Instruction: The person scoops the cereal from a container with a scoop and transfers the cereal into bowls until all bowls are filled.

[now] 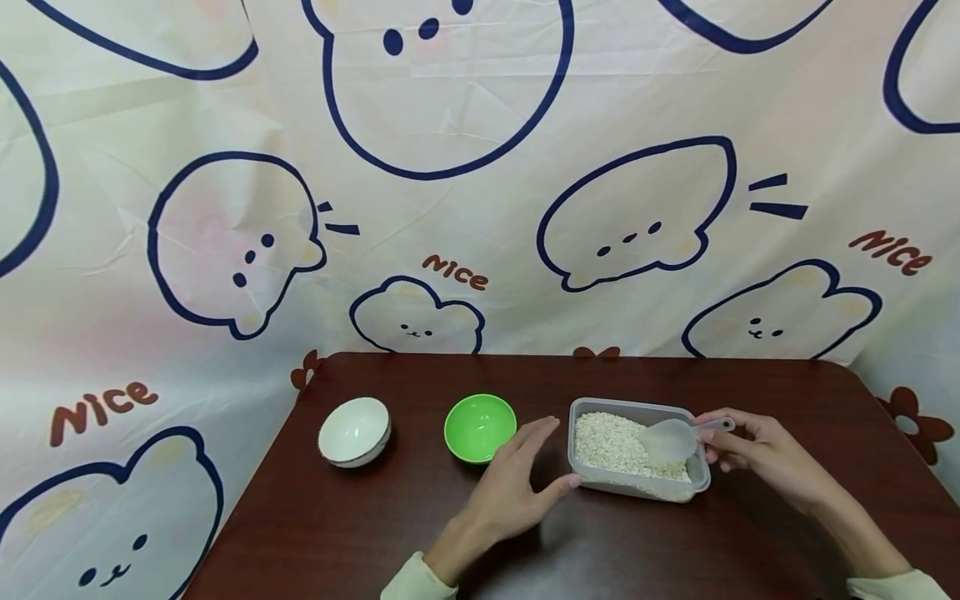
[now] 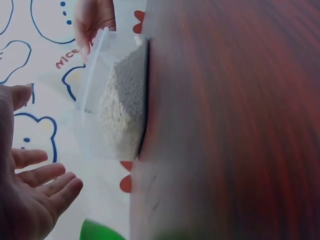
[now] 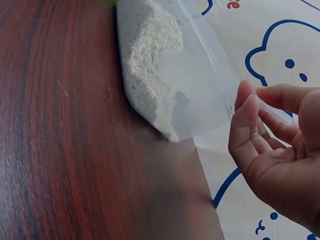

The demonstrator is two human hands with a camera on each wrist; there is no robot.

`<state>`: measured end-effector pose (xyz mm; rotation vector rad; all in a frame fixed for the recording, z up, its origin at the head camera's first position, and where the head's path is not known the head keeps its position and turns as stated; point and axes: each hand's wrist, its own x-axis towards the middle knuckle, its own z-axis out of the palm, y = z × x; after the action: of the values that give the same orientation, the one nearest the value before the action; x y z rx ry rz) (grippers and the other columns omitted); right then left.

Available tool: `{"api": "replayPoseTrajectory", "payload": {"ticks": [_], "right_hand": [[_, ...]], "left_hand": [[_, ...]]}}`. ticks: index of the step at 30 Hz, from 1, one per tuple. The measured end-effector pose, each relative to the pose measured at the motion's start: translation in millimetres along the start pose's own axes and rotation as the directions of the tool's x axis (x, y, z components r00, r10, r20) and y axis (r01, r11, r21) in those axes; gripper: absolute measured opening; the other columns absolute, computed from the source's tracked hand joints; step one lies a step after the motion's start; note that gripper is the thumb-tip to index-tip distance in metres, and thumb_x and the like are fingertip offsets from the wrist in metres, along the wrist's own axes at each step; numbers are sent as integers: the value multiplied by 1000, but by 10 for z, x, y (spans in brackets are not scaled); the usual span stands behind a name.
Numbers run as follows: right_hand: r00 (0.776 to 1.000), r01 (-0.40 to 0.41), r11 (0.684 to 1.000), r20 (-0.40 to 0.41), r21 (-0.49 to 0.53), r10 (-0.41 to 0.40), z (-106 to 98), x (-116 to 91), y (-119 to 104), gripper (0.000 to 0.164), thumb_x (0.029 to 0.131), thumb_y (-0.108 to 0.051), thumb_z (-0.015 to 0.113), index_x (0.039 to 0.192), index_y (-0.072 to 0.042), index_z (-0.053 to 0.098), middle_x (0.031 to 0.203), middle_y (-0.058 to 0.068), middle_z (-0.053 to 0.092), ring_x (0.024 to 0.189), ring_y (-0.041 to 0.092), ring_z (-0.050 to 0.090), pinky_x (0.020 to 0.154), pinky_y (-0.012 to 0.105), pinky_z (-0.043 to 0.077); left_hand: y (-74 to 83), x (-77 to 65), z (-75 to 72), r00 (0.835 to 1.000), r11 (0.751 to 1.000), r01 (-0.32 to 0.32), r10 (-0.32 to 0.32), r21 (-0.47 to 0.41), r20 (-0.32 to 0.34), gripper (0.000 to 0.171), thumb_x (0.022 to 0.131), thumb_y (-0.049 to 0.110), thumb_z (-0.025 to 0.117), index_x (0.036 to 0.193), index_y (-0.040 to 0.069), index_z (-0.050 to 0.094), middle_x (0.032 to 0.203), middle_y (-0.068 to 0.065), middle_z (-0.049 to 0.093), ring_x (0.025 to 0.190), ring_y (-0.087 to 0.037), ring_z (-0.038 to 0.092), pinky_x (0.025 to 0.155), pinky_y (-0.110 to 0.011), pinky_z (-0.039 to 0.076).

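A translucent plastic container (image 1: 637, 492) of oats (image 1: 611, 440) stands on the table. My right hand (image 1: 765, 454) is at its right end, pinching the handle of a translucent scoop (image 1: 670, 442) between thumb and fingers. The scoop's bowl lies over the oats, inside the rim. To the left of the container is my left hand (image 1: 510, 487), fingers spread and holding nothing, its thumb close to the container's lower left corner. In the left wrist view, a gap shows between this hand (image 2: 37, 192) and the container (image 2: 90, 125). Beyond its fingers sits a green bowl (image 1: 480, 429), partly covered by the hand.
Further left on the dark brown wooden table (image 1: 300, 517) stands a white bowl (image 1: 355, 432). A pale cloth (image 1: 450, 217) with cartoon outlines hangs behind the table's far edge.
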<state>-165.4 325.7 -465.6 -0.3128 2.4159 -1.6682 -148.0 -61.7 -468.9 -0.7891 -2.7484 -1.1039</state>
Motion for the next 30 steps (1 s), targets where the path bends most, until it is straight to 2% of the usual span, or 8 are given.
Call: {"api": "replayPoseTrajectory", "payload": {"ticks": [3, 7, 12, 17, 22, 30], "right_hand": [[1000, -20, 1000, -10, 24, 20, 17, -4, -10, 38, 113, -21, 57, 136, 9, 60, 89, 5, 72, 75, 18, 67, 64, 32, 62], [998, -58, 997, -29, 53, 60, 43, -3, -22, 39, 112, -23, 59, 135, 9, 60, 87, 4, 71, 73, 17, 66, 61, 32, 60], [991, -111, 992, -69, 56, 115, 71, -13, -49, 42, 111, -26, 62, 137, 7, 61, 82, 3, 68, 64, 14, 60, 56, 33, 57], [988, -131, 991, -85, 21, 133, 93, -19, -101, 43, 111, -28, 63, 138, 4, 63, 78, 3, 67, 63, 17, 59, 51, 31, 55], [988, -128, 992, -84, 0, 127, 120, -6, -146, 41, 111, -28, 63, 137, 4, 64, 74, 4, 66, 63, 20, 60, 48, 30, 53], [984, -150, 988, -92, 33, 152, 181, 26, -140, 36, 110, -24, 63, 134, 2, 68, 69, 2, 66, 60, 14, 60, 48, 30, 51]], "left_hand": [[2, 31, 68, 999, 999, 27, -27, -18, 21, 76, 102, 54, 69, 163, 16, 45, 164, -5, 51, 144, -27, 59, 119, -47, 53], [-26, 92, 161, 995, 991, 74, -66, -115, 73, 79, 103, 50, 70, 165, 11, 41, 164, -10, 50, 137, -26, 64, 111, -38, 59], [-61, 176, 281, 988, 958, 109, -74, -266, 136, 91, 98, 41, 80, 169, 9, 32, 166, -15, 47, 141, -28, 62, 102, -28, 63], [-88, 228, 359, 987, 929, 108, -58, -354, 149, 97, 96, 28, 84, 171, 12, 26, 169, -17, 44, 144, -27, 60, 95, -19, 62], [-85, 246, 363, 987, 922, 126, -80, -367, 138, 93, 97, 19, 83, 171, 11, 27, 166, -19, 48, 141, -27, 63, 88, -12, 61], [-82, 264, 363, 986, 918, 132, -82, -373, 147, 93, 96, 17, 83, 171, 10, 28, 166, -19, 47, 140, -27, 64, 86, -11, 61]]}}
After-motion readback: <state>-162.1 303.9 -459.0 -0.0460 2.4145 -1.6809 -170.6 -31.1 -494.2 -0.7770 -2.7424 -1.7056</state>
